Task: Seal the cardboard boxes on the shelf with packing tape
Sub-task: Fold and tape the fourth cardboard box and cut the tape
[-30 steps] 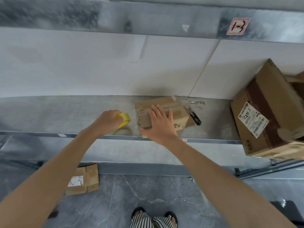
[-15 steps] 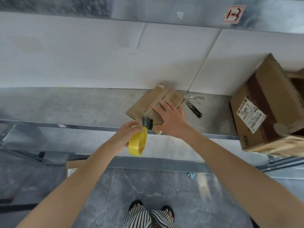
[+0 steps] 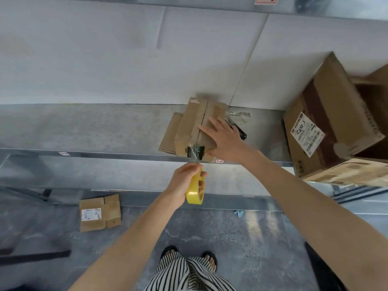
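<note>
Here the small box point(image 3: 192, 127) sits on the metal shelf point(image 3: 84, 127), near its front edge, on top of a flat piece of cardboard point(image 3: 169, 133). The right hand point(image 3: 222, 137) lies flat on the box's top, fingers straight and spread, pressing just beside the centre seam; its grip holds nothing. The left hand point(image 3: 184, 181) is below and in front of the shelf edge, its grip closed round a yellow tape roll point(image 3: 195, 194), with fingers through the core. A clear strip point(image 3: 194, 155) runs taut from the roll up to the box's front face, where it sticks over a black print. Just behind the right hand a black-handled cutter point(image 3: 240, 132) lies on the shelf, partly hidden. Well to the right stands a large box point(image 3: 336, 114) with a white label point(image 3: 307, 134) on its side. On the floor point(image 3: 231, 238) below lie a flattened carton point(image 3: 98, 213) and a small blue scrap point(image 3: 238, 213). Striped trousers point(image 3: 184, 274) and sandalled feet show at the bottom.
</note>
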A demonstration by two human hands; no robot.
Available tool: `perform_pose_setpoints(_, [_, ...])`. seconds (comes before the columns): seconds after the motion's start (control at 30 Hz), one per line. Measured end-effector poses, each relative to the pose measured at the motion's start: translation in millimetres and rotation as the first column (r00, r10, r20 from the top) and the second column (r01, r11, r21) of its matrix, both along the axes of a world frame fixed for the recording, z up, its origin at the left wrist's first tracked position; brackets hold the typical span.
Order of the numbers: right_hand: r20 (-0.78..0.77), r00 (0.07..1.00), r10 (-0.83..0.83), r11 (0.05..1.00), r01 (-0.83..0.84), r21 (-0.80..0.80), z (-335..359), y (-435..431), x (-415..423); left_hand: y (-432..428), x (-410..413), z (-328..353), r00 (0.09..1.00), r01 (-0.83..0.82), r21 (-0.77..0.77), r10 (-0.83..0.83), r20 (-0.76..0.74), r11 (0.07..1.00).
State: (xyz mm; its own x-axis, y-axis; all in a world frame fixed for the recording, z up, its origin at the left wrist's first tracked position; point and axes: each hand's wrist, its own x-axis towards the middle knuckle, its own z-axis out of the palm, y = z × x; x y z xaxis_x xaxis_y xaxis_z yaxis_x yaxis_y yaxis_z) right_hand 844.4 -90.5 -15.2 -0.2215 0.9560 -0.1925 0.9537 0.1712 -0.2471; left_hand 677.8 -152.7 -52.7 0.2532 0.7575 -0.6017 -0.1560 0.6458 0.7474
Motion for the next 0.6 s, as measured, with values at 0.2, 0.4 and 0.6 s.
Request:
perform_pose_setpoints(0.2, [-0.118, 0.988, -0.098, 0.985, 0.113, 0.13, -16, -17, 24, 1, 24, -2, 0.996, -0.081, -0.053, 0.083, 0.031, 0.995])
perform_pose_setpoints(0.4, [-0.184, 0.96, -0.212, 0.97, 0.23, 0.079, -36, -14, 69, 7, 31, -16, 0.991, -0.118, 0.016, 0.119, -0.061, 0.993])
perform_pose_setpoints(0.6, [-0.166, 0.867, -0.469, 0.864, 0.49, 0.118, -57, 25, 80, 11, 36, -26, 0.986, -0.132, 0.071, 0.139, -0.095, 0.989])
